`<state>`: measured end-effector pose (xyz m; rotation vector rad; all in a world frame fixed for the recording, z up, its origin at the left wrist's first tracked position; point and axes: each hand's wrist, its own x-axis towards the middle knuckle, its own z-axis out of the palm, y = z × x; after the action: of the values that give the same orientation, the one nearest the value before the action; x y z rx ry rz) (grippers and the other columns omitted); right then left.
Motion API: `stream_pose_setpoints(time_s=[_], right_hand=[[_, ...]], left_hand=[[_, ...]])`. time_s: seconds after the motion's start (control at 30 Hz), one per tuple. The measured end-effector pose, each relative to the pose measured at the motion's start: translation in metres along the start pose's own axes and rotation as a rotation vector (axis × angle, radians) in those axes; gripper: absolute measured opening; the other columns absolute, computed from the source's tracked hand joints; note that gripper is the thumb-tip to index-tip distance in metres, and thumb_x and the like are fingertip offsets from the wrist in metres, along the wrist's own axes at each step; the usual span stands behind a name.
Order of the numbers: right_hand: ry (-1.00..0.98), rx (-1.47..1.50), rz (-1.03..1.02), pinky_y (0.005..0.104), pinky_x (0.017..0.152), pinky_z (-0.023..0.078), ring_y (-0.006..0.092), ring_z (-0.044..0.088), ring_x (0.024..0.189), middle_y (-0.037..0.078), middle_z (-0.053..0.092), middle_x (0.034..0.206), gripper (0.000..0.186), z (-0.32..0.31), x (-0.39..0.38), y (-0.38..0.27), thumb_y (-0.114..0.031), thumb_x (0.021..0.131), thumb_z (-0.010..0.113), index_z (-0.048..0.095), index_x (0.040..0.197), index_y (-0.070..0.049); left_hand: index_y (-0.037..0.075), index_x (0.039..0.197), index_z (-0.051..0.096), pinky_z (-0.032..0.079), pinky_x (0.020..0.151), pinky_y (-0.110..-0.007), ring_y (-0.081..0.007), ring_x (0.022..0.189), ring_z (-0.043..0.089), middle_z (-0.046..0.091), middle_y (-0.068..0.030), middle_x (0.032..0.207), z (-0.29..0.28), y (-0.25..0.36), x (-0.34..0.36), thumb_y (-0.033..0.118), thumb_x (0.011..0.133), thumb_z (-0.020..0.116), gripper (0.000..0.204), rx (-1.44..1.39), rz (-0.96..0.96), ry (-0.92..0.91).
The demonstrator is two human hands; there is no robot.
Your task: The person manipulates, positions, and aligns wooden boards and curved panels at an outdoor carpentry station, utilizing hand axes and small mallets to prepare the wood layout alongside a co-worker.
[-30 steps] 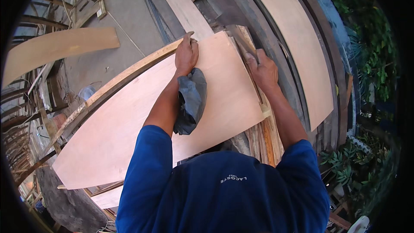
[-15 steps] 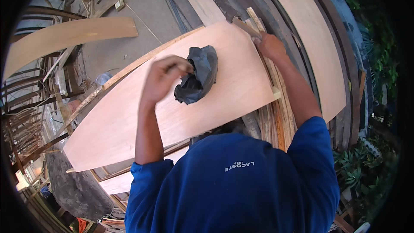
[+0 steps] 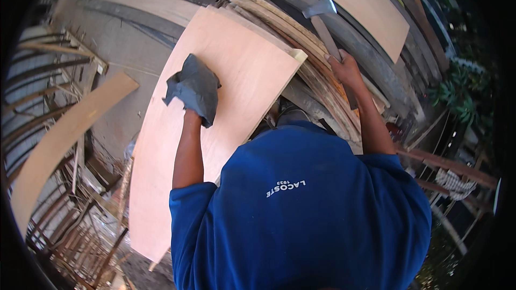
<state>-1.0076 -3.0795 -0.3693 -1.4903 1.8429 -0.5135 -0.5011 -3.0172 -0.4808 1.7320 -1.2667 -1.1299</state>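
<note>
My left hand is hidden inside or beneath a crumpled black plastic bag (image 3: 198, 88); only the wrist and my left forearm (image 3: 188, 150) show, so its fingers cannot be seen. The bag is over a large pale plywood panel (image 3: 236, 48), which lies in front of me with one curved long edge. Off the panel's right side, my right hand (image 3: 346, 70) is closed round the wooden handle of a hatchet (image 3: 325, 32). The hatchet's metal head points up and away from me, above the stacked timber.
Long wooden strips (image 3: 269, 13) are stacked along the panel's far right edge. Another plywood sheet (image 3: 365, 5) lies on dark planks at the far right. At left are a curved plywood strip (image 3: 70, 134) and several curved wooden ribs (image 3: 40, 107). Green plants (image 3: 465, 88) border the right.
My left hand has gone from the bag's opening to being covered by the bag. My right hand has raised the hatchet off the panel's corner. The view has turned rightward.
</note>
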Motion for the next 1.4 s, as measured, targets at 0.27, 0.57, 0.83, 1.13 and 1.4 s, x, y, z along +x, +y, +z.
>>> stream_pose_setpoints(time_s=[0.27,0.57,0.83,1.13,1.4], right_hand=[[-0.248,0.354,0.312,0.0304,0.041,0.039,0.0099,0.051,0.047,0.0,0.053,0.061,0.038,0.006,-0.082,0.061,-0.035,0.095,0.073,0.065,0.105,-0.001],[-0.062,0.849,0.144,0.0295,0.059,0.049,0.0131,0.064,0.08,0.008,0.069,0.098,0.063,0.101,-0.014,0.044,-0.038,0.087,0.082,0.059,0.132,-0.001],[-0.215,0.879,0.167,0.0323,0.072,0.055,0.0171,0.065,0.093,0.009,0.069,0.112,0.072,0.108,0.041,0.048,-0.036,0.085,0.084,0.053,0.142,-0.003],[-0.045,0.761,0.117,0.0364,0.079,0.054,0.0223,0.069,0.09,0.018,0.072,0.1,0.075,0.126,0.038,0.044,-0.045,0.078,0.085,0.061,0.131,0.003],[-0.12,0.62,0.099,0.0391,0.09,0.051,0.0244,0.068,0.096,0.017,0.072,0.103,0.065,0.112,0.047,0.041,-0.042,0.079,0.084,0.066,0.122,0.002]], left_hand=[[0.0,0.13,0.059,0.054,0.098,-0.042,-0.0284,0.113,0.065,0.065,-0.0166,0.13,-0.017,0.059,-0.021,0.019,0.102,0.059,0.034,-0.213,-0.132,0.042],[-0.006,0.117,0.061,0.061,0.084,-0.037,-0.027,0.096,0.071,0.068,-0.0188,0.114,-0.059,0.115,-0.094,0.005,0.096,0.064,0.024,-0.315,-0.276,0.426],[-0.004,0.113,0.067,0.056,0.076,-0.03,-0.0223,0.087,0.068,0.069,-0.0167,0.102,-0.044,0.179,-0.114,-0.004,0.087,0.059,0.028,0.094,-0.079,0.363],[0.0,0.143,0.051,0.042,0.104,-0.051,-0.0431,0.123,0.051,0.055,-0.0236,0.133,0.167,0.152,-0.071,0.049,0.078,0.084,0.088,1.075,0.633,-0.214],[-0.005,0.144,0.048,0.039,0.11,-0.053,-0.0434,0.127,0.046,0.053,-0.0241,0.134,0.174,0.127,-0.066,0.046,0.079,0.082,0.089,1.029,0.67,-0.224]])
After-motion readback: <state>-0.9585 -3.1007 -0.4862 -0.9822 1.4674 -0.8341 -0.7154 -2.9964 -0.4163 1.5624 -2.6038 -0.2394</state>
